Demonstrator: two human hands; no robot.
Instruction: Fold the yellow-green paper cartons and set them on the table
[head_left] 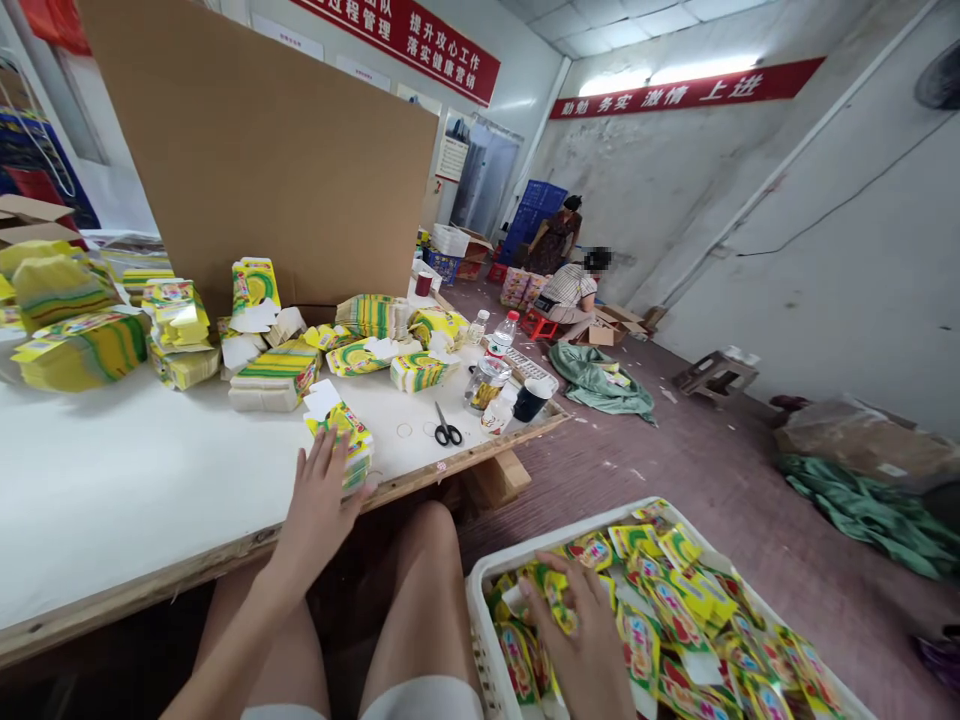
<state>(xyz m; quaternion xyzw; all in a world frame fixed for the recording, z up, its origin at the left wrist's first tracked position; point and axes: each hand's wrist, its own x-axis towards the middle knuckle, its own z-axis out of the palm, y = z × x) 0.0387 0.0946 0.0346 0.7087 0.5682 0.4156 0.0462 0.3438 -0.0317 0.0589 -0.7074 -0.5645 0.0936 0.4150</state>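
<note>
My left hand (319, 505) rests on the near edge of the white table (112, 480), fingers spread against a small stack of yellow-green flat cartons (346, 432). My right hand (581, 640) reaches into a white plastic crate (480, 585) at my right knee, its fingers closed on a folded yellow carton (559, 600) among several others filling the crate.
More carton stacks (82, 345) line the back of the table before a tall cardboard sheet (255, 150). Scissors (448, 430), a dark cup (531, 400) and bottles (501, 335) sit at the table's right end. Two people (570, 290) work at the far wall. Green cloth (600, 380) lies on the floor.
</note>
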